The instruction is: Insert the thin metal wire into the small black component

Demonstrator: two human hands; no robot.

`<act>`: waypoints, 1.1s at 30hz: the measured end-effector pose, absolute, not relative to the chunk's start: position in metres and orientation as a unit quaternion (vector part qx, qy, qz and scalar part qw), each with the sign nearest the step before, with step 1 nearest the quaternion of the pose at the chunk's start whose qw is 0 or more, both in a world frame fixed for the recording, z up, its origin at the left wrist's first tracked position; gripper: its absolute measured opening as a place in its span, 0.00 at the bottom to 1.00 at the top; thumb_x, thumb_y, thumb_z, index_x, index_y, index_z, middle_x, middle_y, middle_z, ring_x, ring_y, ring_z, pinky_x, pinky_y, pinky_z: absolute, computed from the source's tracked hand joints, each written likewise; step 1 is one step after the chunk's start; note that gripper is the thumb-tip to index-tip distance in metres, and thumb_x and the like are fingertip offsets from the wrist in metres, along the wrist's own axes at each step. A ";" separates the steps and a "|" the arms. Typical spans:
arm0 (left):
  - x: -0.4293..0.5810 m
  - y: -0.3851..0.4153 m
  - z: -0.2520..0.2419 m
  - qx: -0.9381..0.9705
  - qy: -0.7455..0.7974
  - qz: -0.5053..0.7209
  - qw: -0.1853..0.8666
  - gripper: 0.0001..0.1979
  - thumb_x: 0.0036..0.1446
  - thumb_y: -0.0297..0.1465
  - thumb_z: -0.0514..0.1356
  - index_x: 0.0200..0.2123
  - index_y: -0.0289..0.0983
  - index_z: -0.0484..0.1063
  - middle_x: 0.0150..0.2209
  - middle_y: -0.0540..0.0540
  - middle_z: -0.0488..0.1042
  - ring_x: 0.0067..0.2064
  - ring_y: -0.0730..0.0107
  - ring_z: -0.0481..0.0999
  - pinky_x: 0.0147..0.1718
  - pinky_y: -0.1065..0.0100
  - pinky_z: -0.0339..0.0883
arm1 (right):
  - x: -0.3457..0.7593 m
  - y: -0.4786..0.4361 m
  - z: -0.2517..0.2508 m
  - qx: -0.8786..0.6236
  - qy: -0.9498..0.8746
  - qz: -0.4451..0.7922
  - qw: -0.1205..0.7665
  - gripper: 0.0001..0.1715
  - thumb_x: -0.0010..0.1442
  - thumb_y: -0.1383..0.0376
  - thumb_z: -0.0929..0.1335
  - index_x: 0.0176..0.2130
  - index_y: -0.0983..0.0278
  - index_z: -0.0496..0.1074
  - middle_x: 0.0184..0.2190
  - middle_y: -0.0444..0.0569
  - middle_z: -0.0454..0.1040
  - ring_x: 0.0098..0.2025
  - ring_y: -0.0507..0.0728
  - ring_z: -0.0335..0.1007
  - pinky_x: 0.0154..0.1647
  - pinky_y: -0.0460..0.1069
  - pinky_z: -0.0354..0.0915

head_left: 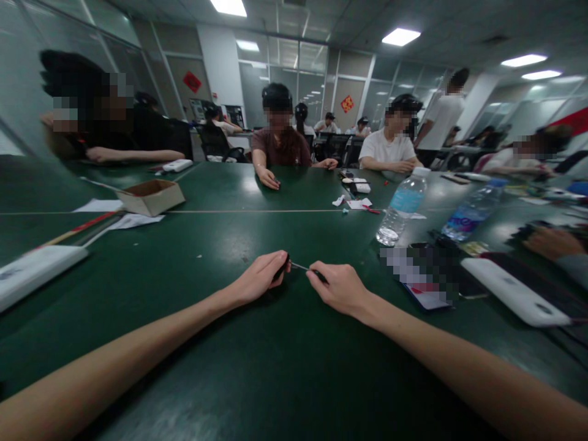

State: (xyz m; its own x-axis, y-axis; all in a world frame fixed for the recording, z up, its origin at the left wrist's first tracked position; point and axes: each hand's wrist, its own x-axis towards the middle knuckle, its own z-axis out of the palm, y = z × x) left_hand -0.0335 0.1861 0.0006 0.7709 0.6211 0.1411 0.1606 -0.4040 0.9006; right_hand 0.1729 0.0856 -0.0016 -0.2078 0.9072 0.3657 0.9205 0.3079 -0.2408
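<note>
My left hand [263, 275] is closed around a small black object [283, 267], mostly covered by the fingers, so its kind does not show. Opposite it, my right hand [340, 285] grips a thin tool that looks like a small screwdriver [300, 266], with a dark handle and a slim metal shaft. The shaft points left and its tip reaches the black object or ends right beside it; I cannot tell which. Both hands are just above the dark green table [257, 367], near the middle of the view.
To the right stand a clear water bottle [399, 208] and a second bottle [473, 211], near a phone-like item [427, 285] and a white power strip [514, 291]. Leftward are an open cardboard box [154, 197] and another white strip [39, 269]. Several people sit around the table.
</note>
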 end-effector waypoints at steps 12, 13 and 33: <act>-0.033 0.185 0.003 0.808 0.246 0.236 0.480 0.22 0.68 0.44 0.40 0.35 0.36 0.66 0.20 0.54 0.61 0.23 0.74 0.60 0.25 0.71 0.55 | 0.173 0.086 0.000 -0.588 -0.777 -0.003 0.224 0.18 0.70 0.57 0.57 0.43 0.64 0.70 0.30 0.47 0.74 0.29 0.51 0.69 0.30 0.45 0.58; -0.033 0.185 0.003 0.808 0.246 0.237 0.480 0.22 0.68 0.44 0.40 0.35 0.36 0.66 0.20 0.54 0.61 0.23 0.74 0.60 0.25 0.71 0.55 | 0.173 0.086 -0.001 -0.590 -0.776 -0.005 0.223 0.18 0.70 0.57 0.57 0.43 0.64 0.70 0.30 0.47 0.74 0.29 0.51 0.69 0.31 0.45 0.58; -0.034 0.183 0.005 0.804 0.247 0.233 0.488 0.22 0.68 0.44 0.40 0.35 0.36 0.65 0.20 0.54 0.60 0.23 0.74 0.59 0.25 0.71 0.55 | 0.172 0.085 0.000 -0.589 -0.777 -0.007 0.224 0.18 0.70 0.58 0.57 0.44 0.64 0.70 0.30 0.47 0.74 0.29 0.51 0.69 0.31 0.46 0.58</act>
State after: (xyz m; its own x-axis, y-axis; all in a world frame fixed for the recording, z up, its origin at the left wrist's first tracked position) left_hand -0.0335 0.1825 0.0053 0.7700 0.6239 0.1334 0.1691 -0.4012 0.9002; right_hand 0.1722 0.0850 0.0003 -0.2066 0.9111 0.3567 0.9175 0.3071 -0.2527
